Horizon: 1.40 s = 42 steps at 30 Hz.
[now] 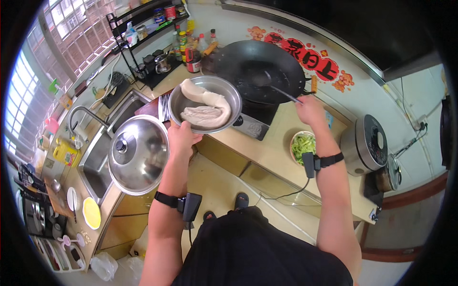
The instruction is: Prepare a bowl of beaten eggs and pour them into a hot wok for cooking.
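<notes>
My left hand (pixel 182 138) grips the near rim of a metal bowl (pixel 234 107), in which a long piece of pale meat (pixel 214 102) lies folded in a curve. My right hand (pixel 310 111) is closed around the handle of a metal cooking utensil (pixel 286 94); its head rests inside a large dark wok (pixel 229 60). The wok sits on a cooktop (pixel 252 125), just right of the bowl. Below my right hand, a small bowl of chopped green vegetables (pixel 303 143) stands on the counter, partly hidden by the wrist strap.
A domed metal lid (pixel 139 153) overlaps the sink edge (pixel 103 168) at left. Bottles (pixel 193 60) and a black rack (pixel 136 46) stand behind. A multicooker (pixel 363 144) is at right. A yellow plate (pixel 92 213) lies on the left counter.
</notes>
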{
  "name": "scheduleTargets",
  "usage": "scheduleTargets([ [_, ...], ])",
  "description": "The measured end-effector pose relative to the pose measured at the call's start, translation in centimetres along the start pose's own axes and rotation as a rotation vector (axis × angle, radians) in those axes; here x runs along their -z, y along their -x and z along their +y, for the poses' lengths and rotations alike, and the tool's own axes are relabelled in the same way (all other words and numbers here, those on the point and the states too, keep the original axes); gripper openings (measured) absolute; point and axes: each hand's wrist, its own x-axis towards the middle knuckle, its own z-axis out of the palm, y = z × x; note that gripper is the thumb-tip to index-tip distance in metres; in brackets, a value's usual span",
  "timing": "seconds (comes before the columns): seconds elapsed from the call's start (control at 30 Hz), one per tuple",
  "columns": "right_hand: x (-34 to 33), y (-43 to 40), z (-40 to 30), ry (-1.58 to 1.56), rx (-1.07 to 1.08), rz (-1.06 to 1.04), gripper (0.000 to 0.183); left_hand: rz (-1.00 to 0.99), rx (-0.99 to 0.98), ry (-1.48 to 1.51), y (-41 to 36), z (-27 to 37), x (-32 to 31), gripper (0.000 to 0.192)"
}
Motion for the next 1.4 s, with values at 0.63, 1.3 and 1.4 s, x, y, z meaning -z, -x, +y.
scheduleTargets([
  [0.63, -1.3, -0.6, 0.5, -0.094, -0.136, -0.041, 0.028, -0.003, 0.039, -0.013, -0.2, 0.2, -0.1, 0.026],
  [1.3, -2.7, -0.4, 1.1, -0.183, -0.089, -0.007, 0.028, -0.033, 0.041, -0.011, -0.2, 0.1, -0.1, 0.028],
  [1.4, -1.7, 0.4, 1.1, -0.213, -0.064, 0.027, 0.027, -0.034, 0.041, -0.011, -0.3, 0.0, 0.1, 0.028],
])
